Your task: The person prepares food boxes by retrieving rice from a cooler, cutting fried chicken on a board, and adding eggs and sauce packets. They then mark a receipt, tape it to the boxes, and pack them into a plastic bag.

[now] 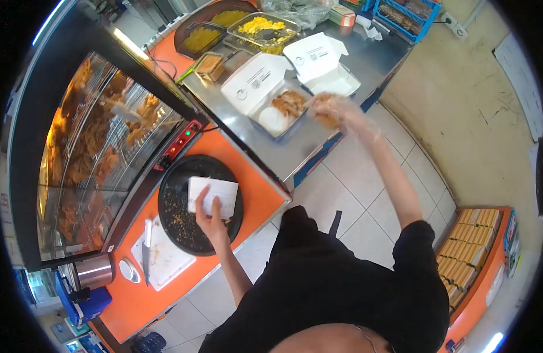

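My left hand is closed on a folded white paper piece over a round black tray with crumbs on it. In a clear plastic glove, my right hand grips a brown fried piece, blurred by motion. Just left of it, an open white box holds a round white mound and fried chicken. A second open white box, its inside white, stands behind on the steel table.
A glass warmer with fried chicken stands at left. Below it lie a knife and white cutting board on the orange counter. Yellow food trays and a blue basket are at the back. Stacked boxes sit right.
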